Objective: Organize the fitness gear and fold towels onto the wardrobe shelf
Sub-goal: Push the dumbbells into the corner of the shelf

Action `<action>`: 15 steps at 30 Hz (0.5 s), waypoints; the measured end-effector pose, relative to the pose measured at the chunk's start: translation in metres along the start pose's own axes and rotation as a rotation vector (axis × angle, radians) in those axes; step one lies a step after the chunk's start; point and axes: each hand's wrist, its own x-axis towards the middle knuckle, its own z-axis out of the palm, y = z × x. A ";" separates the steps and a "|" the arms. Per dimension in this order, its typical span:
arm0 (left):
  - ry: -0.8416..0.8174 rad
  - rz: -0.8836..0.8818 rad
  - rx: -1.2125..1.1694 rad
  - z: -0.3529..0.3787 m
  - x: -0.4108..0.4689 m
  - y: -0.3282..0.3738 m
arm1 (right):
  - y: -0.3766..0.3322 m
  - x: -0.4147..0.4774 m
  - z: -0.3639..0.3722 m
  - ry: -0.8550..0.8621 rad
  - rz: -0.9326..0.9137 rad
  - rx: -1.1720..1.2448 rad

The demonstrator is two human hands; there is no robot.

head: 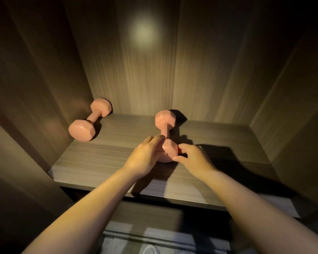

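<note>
I am reaching both forearms over the front edge of the wardrobe shelf (99, 162). My left hand (145, 156) is curling round the near head of the closer dumbbell (164, 130), with forefinger and thumb up by the handle. My right hand (193, 158) is pinching the same head from the other side, between thumb and fingertips. The closer dumbbell is lying on the shelf about mid-width, its handle pointing away from me toward the back panel (143, 74). The second dumbbell (90, 120) is lying well apart in the far left corner, angled, just beside the side wall. I am judging this to be the gear-placing step, with the weight being squared up. The next move is probably calling for a slide leftward beside its partner without letting it roll; no towels are showing
</note>
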 end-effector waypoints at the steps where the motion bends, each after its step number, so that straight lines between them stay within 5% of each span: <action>1: -0.004 -0.001 0.019 -0.002 0.001 -0.003 | -0.002 0.000 0.002 0.008 -0.003 -0.004; 9: 0.004 -0.046 0.003 -0.036 -0.012 -0.030 | -0.035 0.008 0.032 0.026 -0.045 -0.010; 15: 0.063 -0.279 -0.312 -0.039 -0.019 -0.038 | -0.055 0.014 0.047 -0.024 -0.083 0.036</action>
